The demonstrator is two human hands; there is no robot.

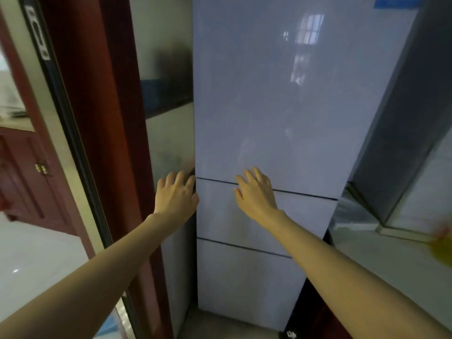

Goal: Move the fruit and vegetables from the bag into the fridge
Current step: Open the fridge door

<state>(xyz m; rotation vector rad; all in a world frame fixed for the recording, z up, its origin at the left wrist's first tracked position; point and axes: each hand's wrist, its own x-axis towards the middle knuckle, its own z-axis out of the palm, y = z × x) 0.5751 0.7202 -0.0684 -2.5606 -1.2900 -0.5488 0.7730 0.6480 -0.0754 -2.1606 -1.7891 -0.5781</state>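
A tall pale glossy fridge (269, 106) fills the middle of the head view, with all three of its doors closed. My left hand (176, 194) curls its fingers around the fridge's left edge, at the seam between the top and middle doors. My right hand (255, 192) lies flat on the front with fingers spread, across that same seam. Neither hand holds anything. No bag, fruit or vegetables show clearly; a blurred yellow and red shape (442, 248) sits at the right edge.
A dark red wooden door frame (97, 118) stands close on the fridge's left, with a sliding glass door (58, 106) beyond it. A grey countertop (381, 255) runs along the right. Light floor tiles (36, 260) lie at lower left.
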